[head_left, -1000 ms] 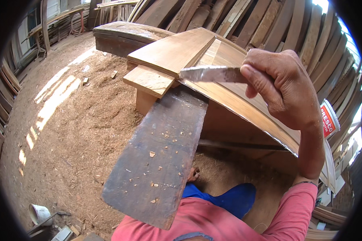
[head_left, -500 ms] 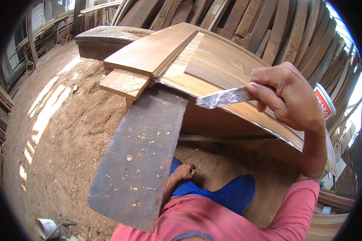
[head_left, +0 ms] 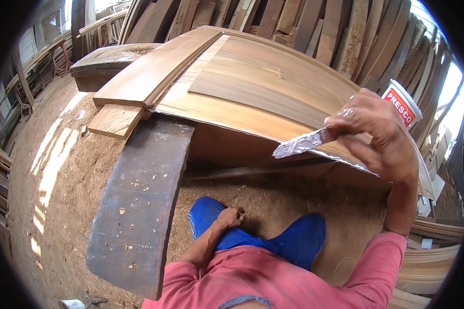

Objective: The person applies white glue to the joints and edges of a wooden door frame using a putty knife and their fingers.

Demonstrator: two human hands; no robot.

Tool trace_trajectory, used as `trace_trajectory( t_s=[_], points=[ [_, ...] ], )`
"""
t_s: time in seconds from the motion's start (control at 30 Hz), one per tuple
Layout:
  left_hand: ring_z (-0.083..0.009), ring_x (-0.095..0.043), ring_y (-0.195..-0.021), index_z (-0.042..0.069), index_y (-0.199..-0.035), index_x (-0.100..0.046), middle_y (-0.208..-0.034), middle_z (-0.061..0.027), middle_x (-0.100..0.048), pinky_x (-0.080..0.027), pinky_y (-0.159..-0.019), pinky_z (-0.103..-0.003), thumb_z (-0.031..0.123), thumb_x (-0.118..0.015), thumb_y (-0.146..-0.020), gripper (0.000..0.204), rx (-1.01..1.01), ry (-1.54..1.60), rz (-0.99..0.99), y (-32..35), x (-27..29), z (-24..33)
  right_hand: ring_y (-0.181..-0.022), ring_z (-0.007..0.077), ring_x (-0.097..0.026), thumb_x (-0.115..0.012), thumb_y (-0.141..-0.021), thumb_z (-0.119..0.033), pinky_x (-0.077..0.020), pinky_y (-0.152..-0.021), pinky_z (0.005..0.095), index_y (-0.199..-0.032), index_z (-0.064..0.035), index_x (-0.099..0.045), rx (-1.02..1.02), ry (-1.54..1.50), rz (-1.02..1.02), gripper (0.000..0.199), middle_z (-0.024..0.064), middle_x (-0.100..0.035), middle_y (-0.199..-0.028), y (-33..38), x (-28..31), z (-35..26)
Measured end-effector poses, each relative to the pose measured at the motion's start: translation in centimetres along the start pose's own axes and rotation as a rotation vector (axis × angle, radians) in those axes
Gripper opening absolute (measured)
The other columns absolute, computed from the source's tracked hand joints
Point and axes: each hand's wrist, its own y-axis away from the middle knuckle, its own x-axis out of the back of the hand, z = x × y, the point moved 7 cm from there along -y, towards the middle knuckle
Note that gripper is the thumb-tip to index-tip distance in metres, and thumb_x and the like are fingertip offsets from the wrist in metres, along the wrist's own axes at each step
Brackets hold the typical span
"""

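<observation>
In my right hand (head_left: 374,136) is a flat stick (head_left: 300,144), its blade thickly smeared with white paste. White paste also shows on my fingers. The stick's tip points left, at the near edge of a light-brown wooden panel (head_left: 273,116), along which a white line of paste runs. Whether the tip touches that edge, I cannot tell. My left hand (head_left: 231,217) rests on my left knee with its fingers curled in; anything inside them is hidden. Behind my right hand stands a white tub (head_left: 402,105) with a red label.
A dark board (head_left: 139,206) strewn with wood chips juts out left of my legs. Thick planks (head_left: 154,67) lie at the panel's left end. Many boards (head_left: 319,36) lean along the back. Sawdust covers the floor (head_left: 56,206), where a small white container (head_left: 71,304) lies at lower left.
The view has shifted, so the panel and dark board sit further left. The stick has come down and right, closer to the panel's near edge. My left hand stays on the knee.
</observation>
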Motion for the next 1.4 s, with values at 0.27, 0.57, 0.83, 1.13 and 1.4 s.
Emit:
trace_trajectory(
  t_s=[0.27,0.57,0.83,1.13,1.4],
  points=[
    [-0.0392,-0.069,-0.1,0.013,-0.121,-0.069,-0.104,-0.0197,-0.073,-0.055,-0.089,-0.048,0.03,-0.061,-0.091,0.036,0.007,0.027,0.013,0.4,0.4,0.1,-0.078,0.0208,-0.065,-0.073,-0.076,0.006,-0.0492,-0.067,0.036,-0.098,-0.0019,-0.074,0.004,-0.066,0.041,0.024,0.0083,-0.071,-0.088,0.9,0.2,0.8],
    [-0.039,-0.069,-0.1,0.013,-0.121,-0.068,-0.104,-0.0203,-0.073,-0.055,-0.088,-0.049,0.033,-0.06,-0.092,0.037,0.025,0.017,0.021,-0.8,-0.7,-1.4,-0.083,0.0266,-0.069,-0.069,-0.083,0.004,-0.0532,-0.073,0.0356,-0.097,-0.0002,-0.07,0.139,-0.132,0.051,0.015,0.0113,-0.069,-0.088,-4.9,-0.4,-1.1],
    [-0.0407,-0.068,-0.104,0.011,-0.123,-0.066,-0.105,-0.0222,-0.072,-0.053,-0.09,-0.049,0.037,-0.059,-0.095,0.039,0.022,0.121,0.049,-0.5,0.1,0.1,-0.087,0.021,-0.069,-0.063,-0.085,0.009,-0.0531,-0.082,0.0302,-0.099,0.0037,-0.066,0.141,-0.293,0.048,0.015,0.0123,-0.067,-0.092,-10.5,-3.1,-1.9],
    [-0.0405,-0.068,-0.103,0.014,-0.126,-0.065,-0.105,-0.0212,-0.072,-0.054,-0.09,-0.049,0.035,-0.06,-0.095,0.038,0.023,0.128,0.083,-0.1,0.3,-0.9,-0.086,0.0349,-0.069,-0.064,-0.087,-0.001,-0.052,-0.081,0.0402,-0.098,0.0017,-0.065,0.156,-0.359,0.073,0.012,0.0218,-0.067,-0.087,-14.3,-4.4,-3.4],
    [-0.0384,-0.068,-0.106,0.012,-0.127,-0.065,-0.109,-0.0191,-0.073,-0.053,-0.094,-0.048,0.035,-0.06,-0.096,0.039,0.067,0.132,0.008,0.3,0.8,0.0,-0.084,0.0158,-0.063,-0.063,-0.09,0.002,-0.0517,-0.081,0.03,-0.104,0.0054,-0.065,-0.052,-0.253,0.0,0.014,0.011,-0.066,-0.092,-13.4,-3.7,-1.5]
  ],
)
